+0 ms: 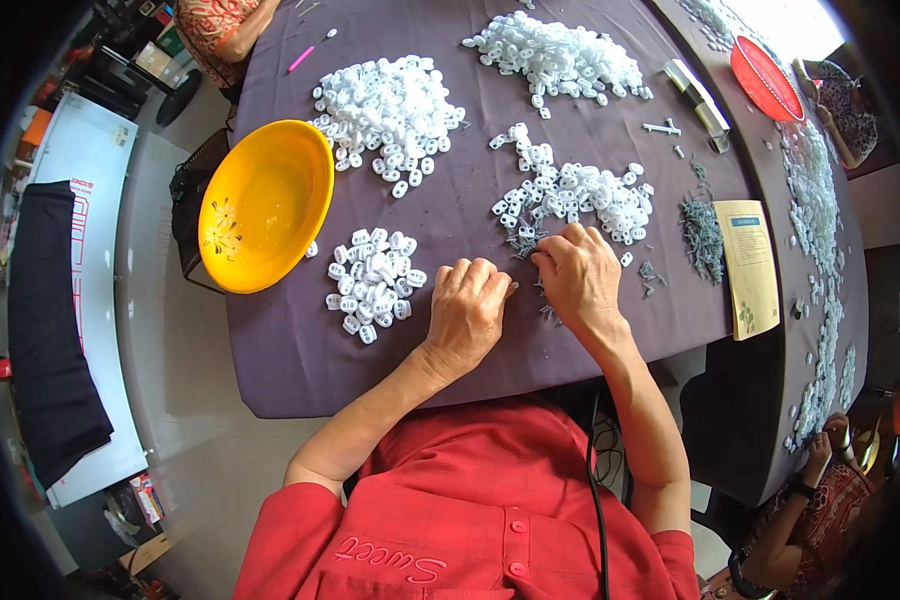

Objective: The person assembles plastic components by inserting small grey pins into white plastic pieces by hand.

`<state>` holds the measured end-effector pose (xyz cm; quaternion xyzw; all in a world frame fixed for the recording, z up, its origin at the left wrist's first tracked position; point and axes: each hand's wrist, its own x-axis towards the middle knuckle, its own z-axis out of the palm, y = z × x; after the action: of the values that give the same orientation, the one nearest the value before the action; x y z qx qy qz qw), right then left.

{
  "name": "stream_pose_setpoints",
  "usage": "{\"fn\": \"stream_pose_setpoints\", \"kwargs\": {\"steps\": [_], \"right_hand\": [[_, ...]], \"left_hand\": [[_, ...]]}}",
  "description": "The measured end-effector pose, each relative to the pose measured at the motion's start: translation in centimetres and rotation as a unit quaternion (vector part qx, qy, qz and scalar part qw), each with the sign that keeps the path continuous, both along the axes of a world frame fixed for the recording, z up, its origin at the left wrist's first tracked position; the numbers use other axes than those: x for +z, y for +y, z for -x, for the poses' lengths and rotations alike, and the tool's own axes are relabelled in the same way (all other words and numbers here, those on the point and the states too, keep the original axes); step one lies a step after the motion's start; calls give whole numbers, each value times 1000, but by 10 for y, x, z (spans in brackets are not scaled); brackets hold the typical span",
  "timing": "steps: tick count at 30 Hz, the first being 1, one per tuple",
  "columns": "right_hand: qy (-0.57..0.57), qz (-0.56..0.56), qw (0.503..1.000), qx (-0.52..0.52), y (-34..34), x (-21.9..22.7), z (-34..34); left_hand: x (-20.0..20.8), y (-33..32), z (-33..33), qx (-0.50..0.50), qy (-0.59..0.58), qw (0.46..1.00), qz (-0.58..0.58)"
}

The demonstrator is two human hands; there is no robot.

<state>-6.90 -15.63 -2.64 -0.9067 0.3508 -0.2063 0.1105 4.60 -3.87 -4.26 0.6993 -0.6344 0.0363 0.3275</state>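
1. The left hand point(467, 308) rests on the purple tablecloth point(300, 350) with the fingers curled down; what it pinches, if anything, I cannot tell, because the fingertips are hidden.
2. The right hand point(582, 275) lies just beside the left one, with its fingers bent and the tips on a small heap of grey metal parts point(523, 243). Whether it really grips one part is not visible.
3. A small pile of white plastic pieces point(372, 281) lies just left of the left hand, near it but not touching.
4. Another spread of white plastic pieces point(580, 195) lies just above the right hand, and the grey metal parts touch its lower edge.
5. A yellow bowl point(266, 205) stands at the left edge of the table, beside the small pile.
6. Two bigger heaps of white pieces point(390, 105) lie further up the table.
7. A second heap of grey parts point(703, 235) lies to the right, next to a yellow booklet point(752, 265).
8. A red dish point(765, 78) stands at the far right, well apart from the hands.
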Motion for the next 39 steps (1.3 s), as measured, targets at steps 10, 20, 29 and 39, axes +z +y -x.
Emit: {"fn": "stream_pose_setpoints", "kwargs": {"steps": [10, 20, 29, 39], "right_hand": [[5, 57, 998, 41, -4, -10, 2], [-125, -30, 992, 11, -25, 1, 18], [-62, 10, 998, 26, -17, -5, 4], [-12, -19, 998, 56, -27, -7, -3]], "left_hand": [[6, 4, 4, -23, 8, 1000, -2], [2, 1, -1, -12, 30, 999, -15], [6, 1, 3, -11, 64, 998, -19], [3, 2, -1, -12, 116, 993, -11]]}}
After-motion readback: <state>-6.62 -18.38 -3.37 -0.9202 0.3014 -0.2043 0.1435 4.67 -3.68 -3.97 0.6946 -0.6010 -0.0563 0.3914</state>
